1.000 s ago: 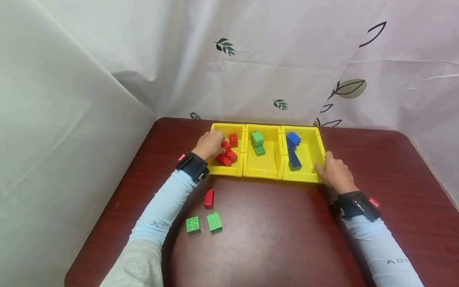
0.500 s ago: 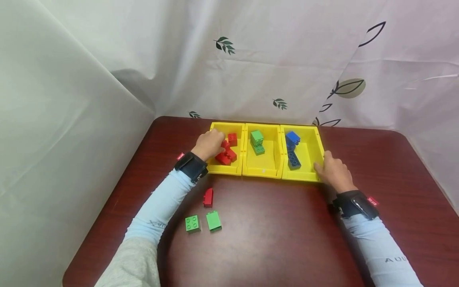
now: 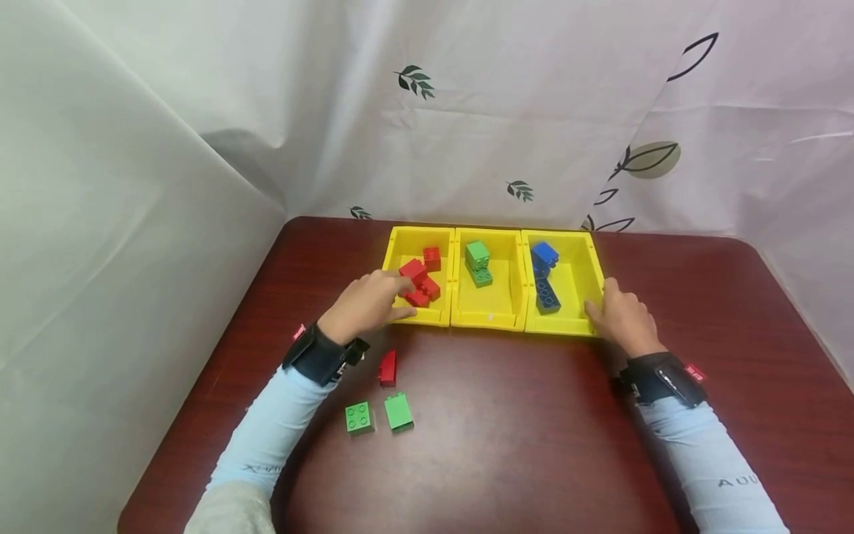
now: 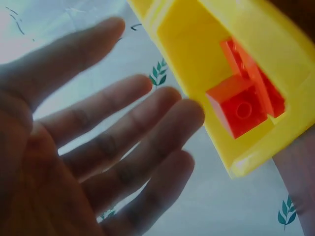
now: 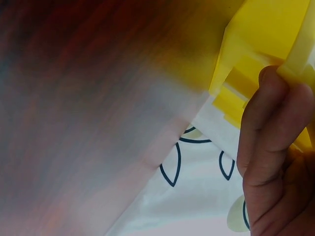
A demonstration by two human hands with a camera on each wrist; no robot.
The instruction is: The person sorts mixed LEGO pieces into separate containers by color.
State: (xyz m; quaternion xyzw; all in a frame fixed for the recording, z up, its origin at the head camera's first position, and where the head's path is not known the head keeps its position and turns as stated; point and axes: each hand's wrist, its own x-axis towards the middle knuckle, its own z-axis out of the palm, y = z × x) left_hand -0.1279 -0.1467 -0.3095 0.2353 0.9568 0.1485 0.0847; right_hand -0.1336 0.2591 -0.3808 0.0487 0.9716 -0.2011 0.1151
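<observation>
My left hand point(image 3: 367, 304) is over the near left corner of the left yellow bin point(image 3: 435, 320), fingers extended and nothing held. Several red toy building bricks point(image 3: 414, 271) lie in that bin. In the left wrist view the fingers are spread apart, beside the bin wall, with red bricks point(image 4: 236, 108) beyond it. At the far right, my right hand point(image 3: 627, 322) grips the side wall of the right yellow bin point(image 3: 577, 289), thumb inside and fingers outside. Blue bricks point(image 3: 547, 295) sit in this bin. The right wrist view shows curled fingers point(image 5: 268, 142) at the yellow edge.
Between those two bins stands a middle yellow bin point(image 3: 492, 300) with green bricks point(image 3: 477, 254). On the brown table point(image 3: 507, 430) in front lie a red brick point(image 3: 388, 368) and two green ones, a square brick point(image 3: 359, 417) and another brick point(image 3: 399, 411). A white curtain point(image 3: 494, 133) hangs behind.
My left hand has drawn back from inside the left bin toward its near left corner, and its fingers have straightened. The right hand stays on the right bin.
</observation>
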